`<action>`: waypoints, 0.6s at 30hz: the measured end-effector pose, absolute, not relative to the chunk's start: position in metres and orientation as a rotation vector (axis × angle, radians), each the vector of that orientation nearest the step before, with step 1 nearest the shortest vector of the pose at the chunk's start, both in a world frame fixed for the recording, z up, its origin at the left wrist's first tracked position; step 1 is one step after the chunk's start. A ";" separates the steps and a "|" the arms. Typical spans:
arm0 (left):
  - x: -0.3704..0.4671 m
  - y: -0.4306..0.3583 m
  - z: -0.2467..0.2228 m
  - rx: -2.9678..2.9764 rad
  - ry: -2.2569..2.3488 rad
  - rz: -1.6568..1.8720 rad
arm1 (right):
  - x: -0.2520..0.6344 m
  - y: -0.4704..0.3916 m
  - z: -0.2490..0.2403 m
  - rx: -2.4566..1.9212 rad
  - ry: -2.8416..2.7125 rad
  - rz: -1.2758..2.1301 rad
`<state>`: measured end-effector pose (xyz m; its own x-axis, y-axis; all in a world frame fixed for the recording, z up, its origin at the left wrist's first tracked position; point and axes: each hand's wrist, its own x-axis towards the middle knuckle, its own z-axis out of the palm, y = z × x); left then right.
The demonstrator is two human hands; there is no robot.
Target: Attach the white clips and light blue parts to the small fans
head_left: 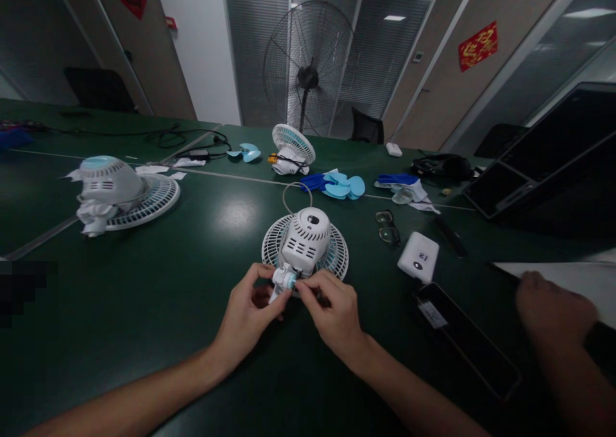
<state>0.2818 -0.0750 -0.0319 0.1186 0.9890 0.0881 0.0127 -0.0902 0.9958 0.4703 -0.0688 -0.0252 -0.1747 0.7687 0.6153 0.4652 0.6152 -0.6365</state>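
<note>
A small white fan (304, 241) lies face down on the dark green table, its grille (339, 257) flat against the surface and its motor housing upward. Fingers of my left hand (255, 299) are closed around the white clip bracket (280, 280) at the fan's near side. On that bracket sits a light blue knob (290, 280), pinched between the thumb and fingertips of my right hand (332, 302). A thin cable loops up behind the housing. The bracket's underside is hidden by my left fingers.
Another face-down fan (113, 190) is at the left, a third fan (291, 151) at the back. Light blue blades (344, 185) lie behind my fan. Glasses (387, 226), a white box (418, 257) and a black phone-like slab (466, 337) are right. Another person's hand (553, 308) rests far right.
</note>
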 end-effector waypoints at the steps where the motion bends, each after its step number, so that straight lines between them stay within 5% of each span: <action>1: 0.282 -0.075 -0.031 1.347 1.099 1.174 | 0.471 -0.069 -0.026 -1.014 -1.812 0.382; 18: 0.277 -0.076 -0.033 1.350 1.182 1.148 | 0.486 -0.061 -0.038 -0.855 -2.043 0.024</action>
<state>0.2771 -0.0758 -0.0334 0.0838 0.9951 0.0523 0.0813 -0.0592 0.9949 0.4857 -0.0615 -0.0378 -0.3616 0.5787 0.7310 0.5616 0.7610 -0.3247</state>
